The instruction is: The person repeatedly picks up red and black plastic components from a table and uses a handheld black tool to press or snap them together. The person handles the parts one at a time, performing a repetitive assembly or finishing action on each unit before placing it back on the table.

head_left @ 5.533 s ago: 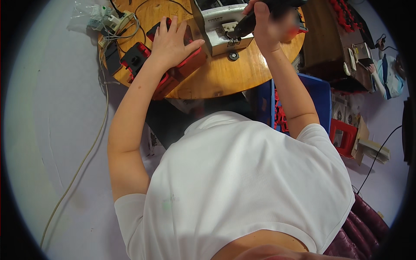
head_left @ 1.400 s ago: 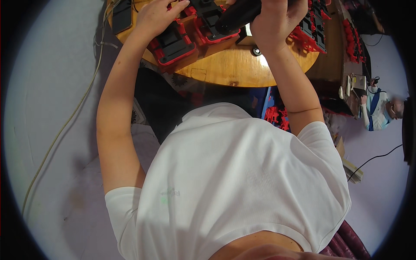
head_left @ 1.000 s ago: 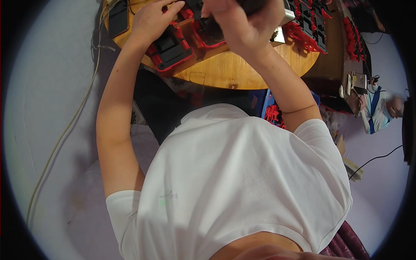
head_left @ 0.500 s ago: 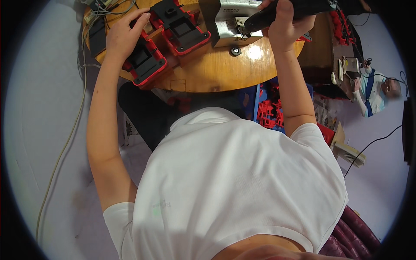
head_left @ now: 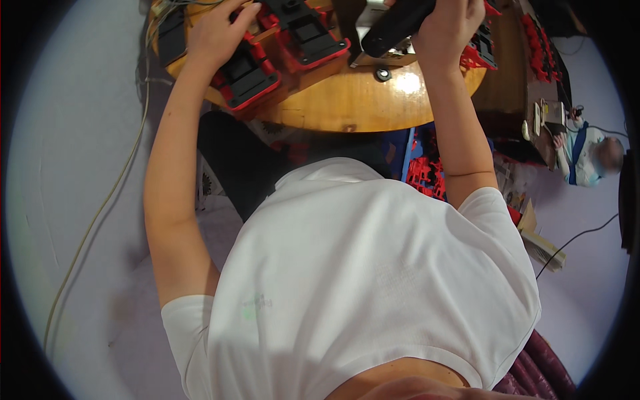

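A glossy yellow-brown wooden table with a curved edge (head_left: 343,110) fills the upper middle. On its left part lie two rectangular housings: a nearer red plastic housing with a black insert (head_left: 251,81), close to the table's front left edge, and a second red plastic housing with a black insert (head_left: 311,41), just right of it and nearer the table's middle. In each, the black insert sits inside the red rim.

The left hand (head_left: 215,35) lies at the far end of the nearer housing, on the table's left side, thumb spread; whether its fingers close on anything I cannot tell. The right hand (head_left: 448,30) is wrapped around a black rounded tool (head_left: 397,28), gripping it above the table's right half. Behind the tool, a silvery metal box (head_left: 368,17), largely hidden, stands on the table; what it holds does not show. A small black ring with a pale centre (head_left: 383,74) rests near the table's front edge.

More red and black plastic parts (head_left: 481,50) sit at the table's right edge. Below the table's right side, a blue plastic bin (head_left: 408,148) holds a heap of red openwork plastic pieces (head_left: 427,177), partly covered by the right forearm. A dark flat rectangular object (head_left: 171,37) lies at the table's left edge.
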Motion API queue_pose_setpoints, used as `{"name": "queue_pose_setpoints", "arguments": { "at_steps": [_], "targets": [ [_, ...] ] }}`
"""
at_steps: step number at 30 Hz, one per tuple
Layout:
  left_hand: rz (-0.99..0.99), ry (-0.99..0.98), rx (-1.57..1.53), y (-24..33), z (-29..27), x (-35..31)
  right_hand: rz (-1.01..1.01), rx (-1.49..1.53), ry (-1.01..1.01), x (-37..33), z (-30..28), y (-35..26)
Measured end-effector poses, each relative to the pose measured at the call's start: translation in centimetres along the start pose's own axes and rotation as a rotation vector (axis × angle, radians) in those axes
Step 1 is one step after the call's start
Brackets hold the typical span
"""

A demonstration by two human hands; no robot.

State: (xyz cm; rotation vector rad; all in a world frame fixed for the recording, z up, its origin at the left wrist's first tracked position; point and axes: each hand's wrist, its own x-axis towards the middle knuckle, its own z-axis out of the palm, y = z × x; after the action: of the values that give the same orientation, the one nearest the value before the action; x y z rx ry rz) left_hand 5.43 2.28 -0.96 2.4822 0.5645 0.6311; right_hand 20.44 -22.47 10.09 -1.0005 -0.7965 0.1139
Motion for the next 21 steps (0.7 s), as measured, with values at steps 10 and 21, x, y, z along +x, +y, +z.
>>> {"name": "queue_pose_setpoints", "arguments": {
  "at_steps": [10, 21],
  "targets": [
    [-0.106, -0.035, 0.059, 4.3, -1.7, -0.6, -0.063, 0.238, -0.206, -3.1, 8.4, 1.8],
    [0.204, 0.142, -0.111, 4.2, -1.0, -0.5, -0.246, 0.243, -0.456, -3.6, 10.0, 4.1]
  ]
}}
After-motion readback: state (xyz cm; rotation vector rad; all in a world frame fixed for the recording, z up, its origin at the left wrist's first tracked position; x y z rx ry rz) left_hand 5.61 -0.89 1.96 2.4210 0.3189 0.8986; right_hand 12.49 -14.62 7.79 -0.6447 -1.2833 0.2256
